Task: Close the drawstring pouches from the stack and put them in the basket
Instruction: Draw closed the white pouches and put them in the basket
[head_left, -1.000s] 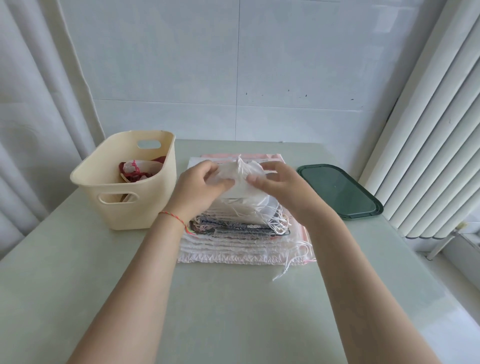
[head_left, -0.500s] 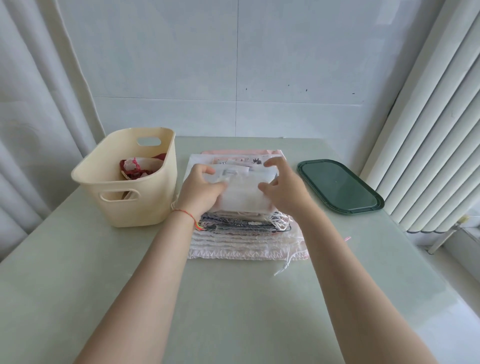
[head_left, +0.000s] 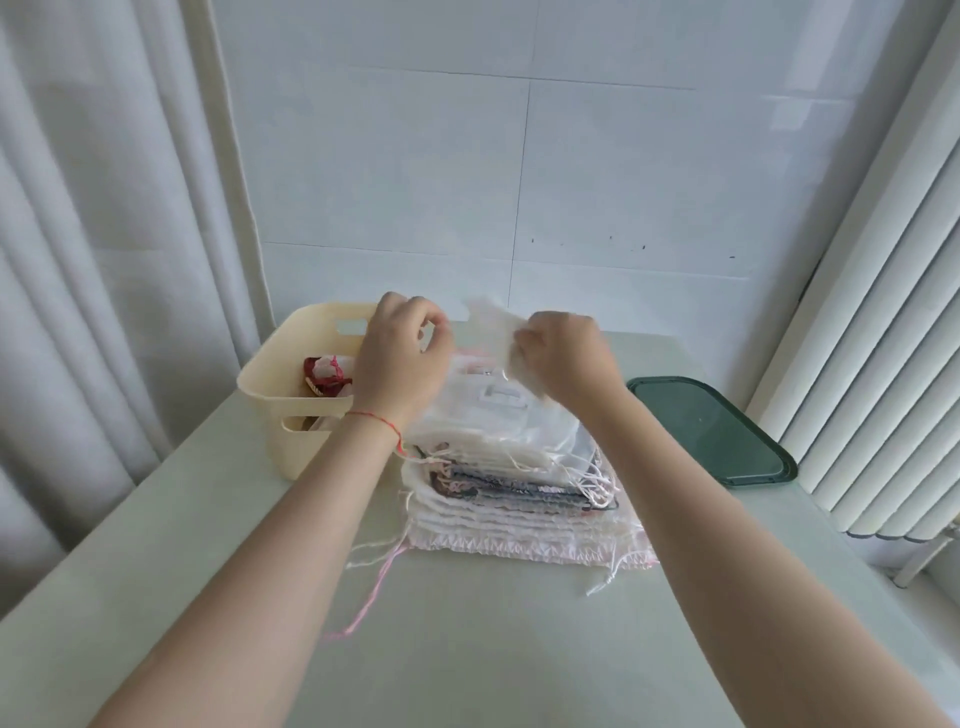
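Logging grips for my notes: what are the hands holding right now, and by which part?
The right hand pinches a white pouch at its edge; the left hand's grip cannot be told.

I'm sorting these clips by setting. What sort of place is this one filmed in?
Probably a room in a home, at a table pushed into a corner. A white tiled wall stands behind it, a curtain hangs on the left, and vertical blinds on the right.

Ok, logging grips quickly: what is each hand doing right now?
Left hand: fingers curled above the stack; what it holds cannot be told.
Right hand: pinches the white pouch, lifted off the stack.
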